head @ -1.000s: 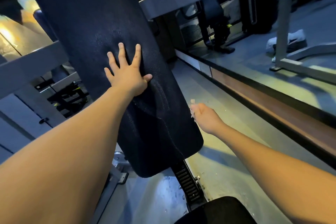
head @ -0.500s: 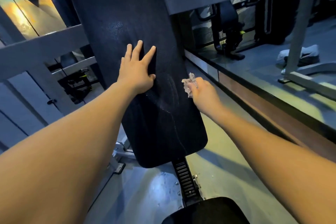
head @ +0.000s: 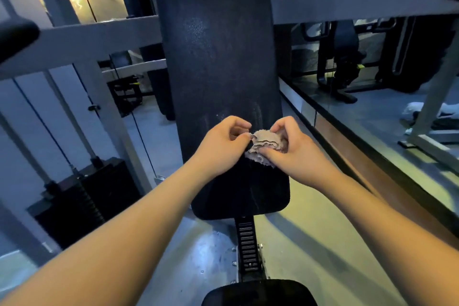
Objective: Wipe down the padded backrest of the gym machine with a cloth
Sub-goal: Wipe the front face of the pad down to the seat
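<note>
Head cam, as I read it: weight stack [head: 82, 196] sits low on the left. Left hand [head: 221, 149] has its fingers curled, pinching the left edge of the crumpled pale cloth [head: 264, 148]. Right hand [head: 295, 151] grips the other side, thumb laid across it. Both are in front of the lower part of the dark padded backrest [head: 218, 57]. I can't tell if the cloth touches the pad.

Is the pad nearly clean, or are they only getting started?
Little looks finished: the backrest shows faint streaks low down and a speckled patch higher up. In hand: the left hand and right hand both pinch the bunched cloth before the pad's lower part, not wiping. Left: likely most of the wiping.
</note>
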